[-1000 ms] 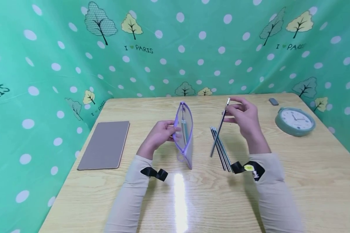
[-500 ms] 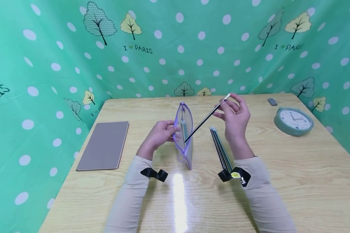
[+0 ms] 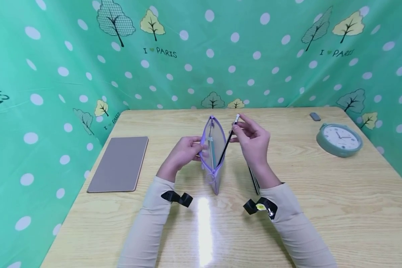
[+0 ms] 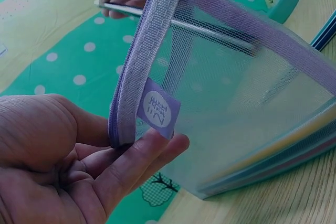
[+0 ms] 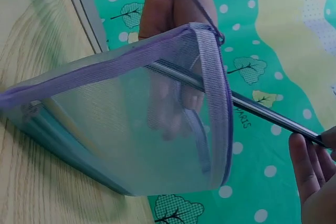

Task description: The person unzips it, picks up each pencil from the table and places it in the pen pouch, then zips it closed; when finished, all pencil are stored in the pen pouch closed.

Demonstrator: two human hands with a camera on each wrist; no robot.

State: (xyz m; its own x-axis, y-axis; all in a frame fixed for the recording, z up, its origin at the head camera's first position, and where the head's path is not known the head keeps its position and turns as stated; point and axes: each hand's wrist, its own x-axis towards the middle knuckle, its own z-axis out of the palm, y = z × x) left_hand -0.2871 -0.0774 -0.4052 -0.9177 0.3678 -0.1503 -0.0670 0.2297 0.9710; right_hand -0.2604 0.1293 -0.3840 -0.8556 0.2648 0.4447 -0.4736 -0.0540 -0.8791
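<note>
A see-through mesh pencil case point(image 3: 214, 175) with purple zip edging stands on the table, its mouth gaping. My left hand point(image 3: 185, 152) pinches its left edge between thumb and fingers, close to a small purple label point(image 4: 158, 107). Inside lie several pencils point(image 3: 211, 149). Between thumb and fingertips my right hand point(image 3: 253, 143) holds a dark striped pencil point(image 5: 273, 117) near its white end, the lower part inside the case's mouth. Under the right wrist, more dark pencils point(image 3: 254, 181) lie on the table, partly hidden by the hand and forearm.
A grey notebook point(image 3: 118, 163) lies on the left of the wooden table point(image 3: 348, 208). At the right stands a round green clock point(image 3: 340, 140), with a small grey eraser-like block point(image 3: 315, 116) behind it. A green dotted cloth point(image 3: 174, 44) hangs behind the table.
The right hand has carried the pencil leftward from above the loose pencils, and its lower end has gone into the case. The left hand keeps its hold, the case's mouth now slightly wider.
</note>
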